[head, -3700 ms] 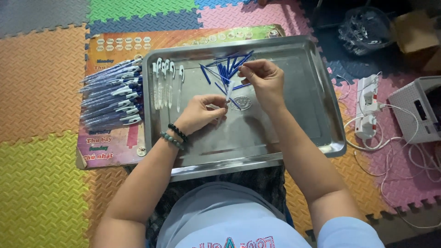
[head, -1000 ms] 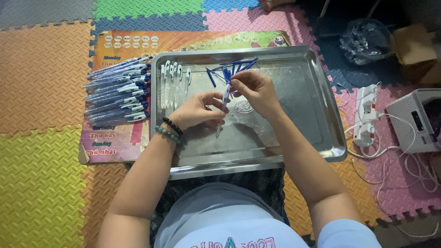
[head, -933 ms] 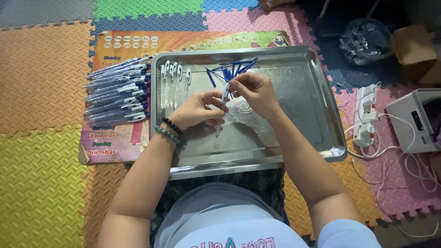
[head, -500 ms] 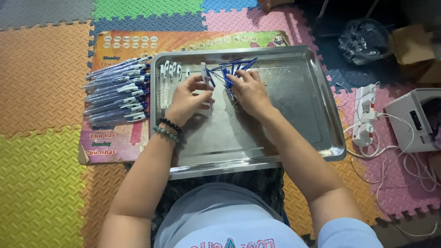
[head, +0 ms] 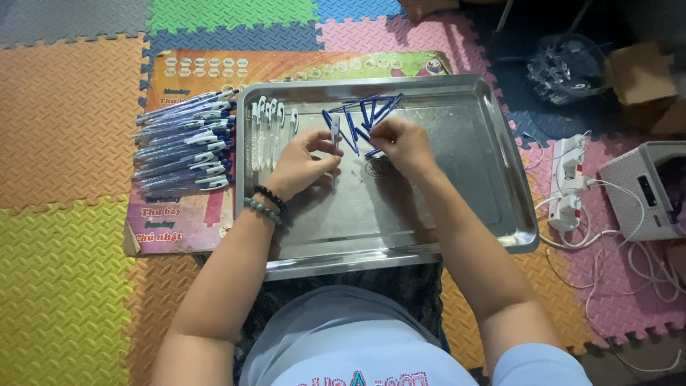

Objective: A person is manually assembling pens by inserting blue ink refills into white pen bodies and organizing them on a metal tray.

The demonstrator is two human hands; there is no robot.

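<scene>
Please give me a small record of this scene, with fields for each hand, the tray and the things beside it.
left hand: holds a clear pen barrel upright over the tray
right hand: pinches a blue pen part
tray: metal, on foam floor mats
in tray: loose blue pen parts; row of clear barrels
left of tray: finished pens in a row on a printed board

Even, soft indoor light; mild glare on the metal tray point(head: 493, 171); slightly soft focus.

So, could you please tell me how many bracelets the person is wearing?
2, both on the left wrist, side by side: a black beaded bracelet nearer the left hand, and a grey-green beaded bracelet just behind it toward the forearm. The right wrist shows none.
</scene>
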